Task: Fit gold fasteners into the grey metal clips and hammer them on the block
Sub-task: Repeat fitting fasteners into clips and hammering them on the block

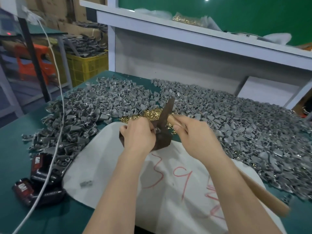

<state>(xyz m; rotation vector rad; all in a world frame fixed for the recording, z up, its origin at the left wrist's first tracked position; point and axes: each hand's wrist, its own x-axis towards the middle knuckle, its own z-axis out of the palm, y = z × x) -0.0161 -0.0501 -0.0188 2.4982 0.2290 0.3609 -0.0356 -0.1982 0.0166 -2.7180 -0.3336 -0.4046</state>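
Observation:
A dark metal block [163,141] sits on a white sheet in the middle of the bench. My left hand [139,132] rests on the block's left side and pinches a small grey clip [157,130] against its top. My right hand [192,132] grips the wooden handle of a hammer [167,110] close to the head. The dark head stands tilted just above the clip. The handle's end pokes out under my right forearm. A small heap of gold fasteners [146,114] lies just behind the block. Grey metal clips [236,115] cover the bench in a wide heap.
The white sheet [168,183] carries red marks. Dark red-labelled packs [40,168] and a white cable [55,149] lie at the left. A white shelf [185,31] with a bag of gold fasteners [187,20] runs behind. A yellow crate [87,66] stands at the far left.

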